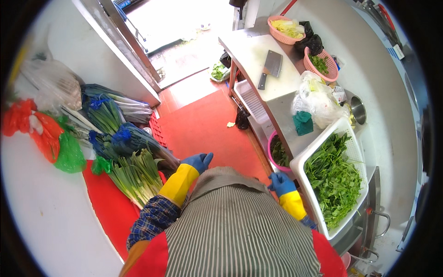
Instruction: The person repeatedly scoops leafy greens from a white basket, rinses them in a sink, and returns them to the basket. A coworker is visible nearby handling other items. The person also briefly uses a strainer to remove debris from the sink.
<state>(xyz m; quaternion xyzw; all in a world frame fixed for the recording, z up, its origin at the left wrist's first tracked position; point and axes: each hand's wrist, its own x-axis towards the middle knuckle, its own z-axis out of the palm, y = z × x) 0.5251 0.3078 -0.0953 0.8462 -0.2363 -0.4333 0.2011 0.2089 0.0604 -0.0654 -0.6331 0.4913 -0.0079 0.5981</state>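
Observation:
My left hand [198, 162], in a blue rubber glove with a yellow cuff, hangs beside my striped apron [238, 221] with nothing seen in it. Nearest to it are leeks [138, 176] and darker bundled leeks [148, 142] at the left. My right hand [282, 184], gloved alike, hangs with loosely bent fingers and no visible object. It is just left of a white plastic basket [300, 173] of leafy greens [332, 183]. A pink tub [271, 155] with dark leaves [278, 150] stands lower down, ahead of this hand.
A cleaver [271, 67] lies on a white cutting board [247, 45] on the steel counter [283, 110]. Behind are pink baskets [277, 36], a clear plastic bag [320, 104] and a teal cloth [303, 123]. Red matting [207, 121] leads to a doorway [187, 52].

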